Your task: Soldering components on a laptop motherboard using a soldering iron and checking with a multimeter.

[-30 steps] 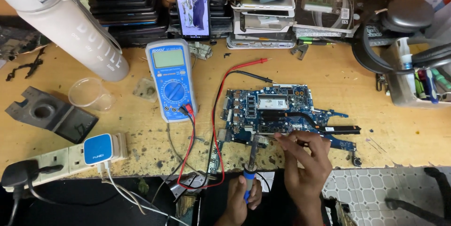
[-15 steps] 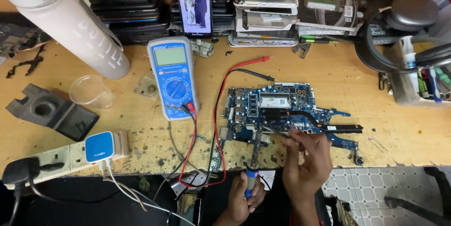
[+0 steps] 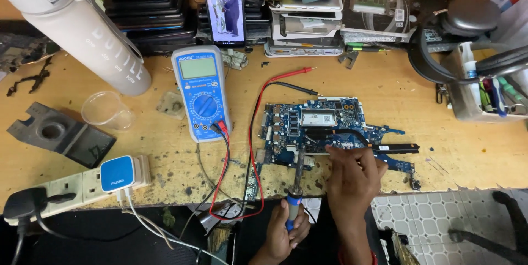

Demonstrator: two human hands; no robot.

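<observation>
Left hand [image 3: 285, 229] grips the soldering iron [image 3: 297, 188] — right hand [image 3: 352, 174] fingers pinched narrow on the circuit board [image 3: 319, 124].

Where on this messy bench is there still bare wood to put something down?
Bare wood lies right of the circuit board, toward the tool caddy, and between the multimeter and the board where the probe leads run. The back edge is crowded with stacked phones and parts; both hands work at the board's front.
</observation>
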